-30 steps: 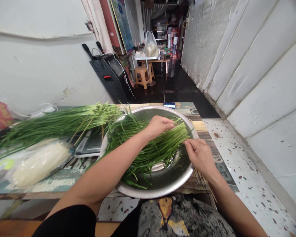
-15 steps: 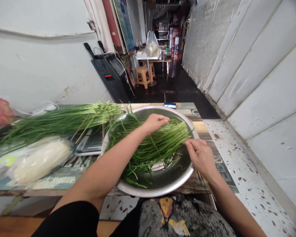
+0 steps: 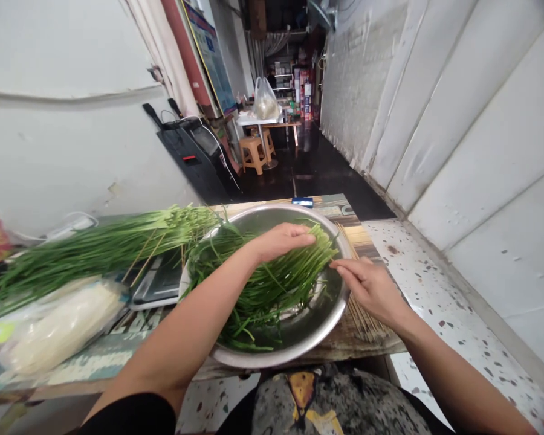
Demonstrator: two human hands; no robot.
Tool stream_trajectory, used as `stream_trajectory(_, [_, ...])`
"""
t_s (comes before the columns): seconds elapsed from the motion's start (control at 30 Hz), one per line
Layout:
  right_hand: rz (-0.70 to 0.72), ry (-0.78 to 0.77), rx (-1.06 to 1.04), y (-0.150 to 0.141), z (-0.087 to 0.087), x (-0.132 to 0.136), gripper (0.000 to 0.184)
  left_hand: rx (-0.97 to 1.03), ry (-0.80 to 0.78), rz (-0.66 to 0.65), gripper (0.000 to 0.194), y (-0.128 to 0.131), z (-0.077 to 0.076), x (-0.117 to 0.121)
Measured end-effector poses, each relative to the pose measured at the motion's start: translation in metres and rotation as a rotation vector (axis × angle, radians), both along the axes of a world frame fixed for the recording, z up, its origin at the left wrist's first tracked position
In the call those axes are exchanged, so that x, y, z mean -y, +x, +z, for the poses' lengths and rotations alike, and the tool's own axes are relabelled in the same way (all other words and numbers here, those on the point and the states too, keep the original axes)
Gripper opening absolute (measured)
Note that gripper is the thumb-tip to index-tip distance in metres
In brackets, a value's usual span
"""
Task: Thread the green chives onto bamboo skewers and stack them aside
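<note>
Green garlic chives (image 3: 272,290) lie in a large steel basin (image 3: 294,356), their pale stem ends toward the right. My left hand (image 3: 288,240) is closed over the stems near those ends, its fingertips pressed down on them. Over the basin's right rim, my right hand (image 3: 365,284) is pinched, thumb against fingers, right at the stem ends. What sits in that pinch is too small to make out. Thin bamboo skewers (image 3: 365,323) lie on the table beside the basin, partly under my right hand.
On the table (image 3: 90,368) to the left lie a second pile of chives (image 3: 104,244), a dark tray (image 3: 156,284) with a pale rim, and a clear bag of something whitish (image 3: 68,323). A small blue object (image 3: 302,202) sits behind the basin. Stools (image 3: 254,154) stand farther back.
My left hand has come down from above the chives onto the stems. My right hand stays pinched by the stem ends. The view has shifted, uncovering more skewers at the right.
</note>
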State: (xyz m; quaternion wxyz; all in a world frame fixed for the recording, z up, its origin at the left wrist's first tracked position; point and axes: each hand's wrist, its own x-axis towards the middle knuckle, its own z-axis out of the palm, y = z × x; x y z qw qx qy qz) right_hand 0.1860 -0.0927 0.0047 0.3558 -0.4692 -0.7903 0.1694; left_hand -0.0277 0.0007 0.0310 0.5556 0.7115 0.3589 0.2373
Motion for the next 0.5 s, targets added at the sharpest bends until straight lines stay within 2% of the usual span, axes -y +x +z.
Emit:
stream_trajectory(0.13, [-0.020,-0.108,-0.130,0.001,0.001,0.009,0.029,-0.084,0.063,-0.030,0.039,0.003,0.008,0.008])
stream_trajectory(0.33, [-0.075,-0.078,-0.201,-0.004,0.003,0.012,0.027,-0.105,0.114,-0.123,0.039,0.016,0.014,0.018])
stream_trajectory(0.5, [-0.083,-0.070,-0.156,-0.002,0.005,0.002,0.026,-0.110,0.099,-0.048,0.029,0.019,0.019,0.014])
